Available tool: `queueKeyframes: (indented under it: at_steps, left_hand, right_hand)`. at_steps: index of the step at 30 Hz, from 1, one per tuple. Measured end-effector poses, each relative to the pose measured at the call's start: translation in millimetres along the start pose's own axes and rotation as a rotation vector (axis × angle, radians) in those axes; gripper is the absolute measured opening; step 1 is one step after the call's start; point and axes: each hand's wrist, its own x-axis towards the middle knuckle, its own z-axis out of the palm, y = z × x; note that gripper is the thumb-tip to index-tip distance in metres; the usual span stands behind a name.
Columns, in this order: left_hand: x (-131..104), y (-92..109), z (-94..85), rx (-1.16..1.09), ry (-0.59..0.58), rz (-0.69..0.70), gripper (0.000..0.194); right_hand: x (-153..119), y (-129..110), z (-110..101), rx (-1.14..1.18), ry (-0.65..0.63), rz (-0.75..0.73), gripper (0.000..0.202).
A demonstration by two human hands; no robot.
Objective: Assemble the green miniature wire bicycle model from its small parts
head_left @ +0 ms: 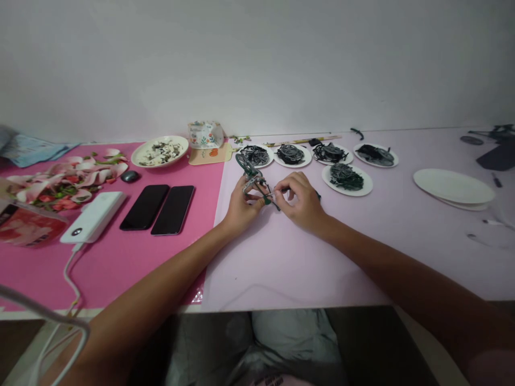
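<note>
Near the middle of the table, my left hand [242, 206] holds a small dark green and grey model [251, 177] with a wheel-like ring at its upper end. My right hand [300, 201] is closed at the model's right side, with thumb and index finger pinched on a small part too small to name. The two hands are almost touching. Behind them stand white plates of dark and grey spoked wheels and thin parts, among them a plate [274, 162] behind the hands and another plate [329, 187] to the right.
On the pink mat [161, 268] at left lie two black phones [173, 210], a white power bank [93, 217] with a cable, a pile of petals [76, 179] and a bowl [161, 153]. Stacked white plates [453, 185] sit at right, near cables.
</note>
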Motion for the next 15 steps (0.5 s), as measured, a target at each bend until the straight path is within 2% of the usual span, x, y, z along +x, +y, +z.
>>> queueKeyframes:
  at_steps: [8,15]
  left_hand:
    - [-0.5,-1.7,0.0,0.057,0.007,0.039,0.018]
    - [-0.9,-3.5,0.1,0.053,0.002,0.057,0.018]
  right_hand:
    - [2.5,0.6,-4.3,-0.045,-0.042,-0.086,0.012]
    - [3.3,1.3,-4.8,-0.058,-0.048,-0.106,0.012]
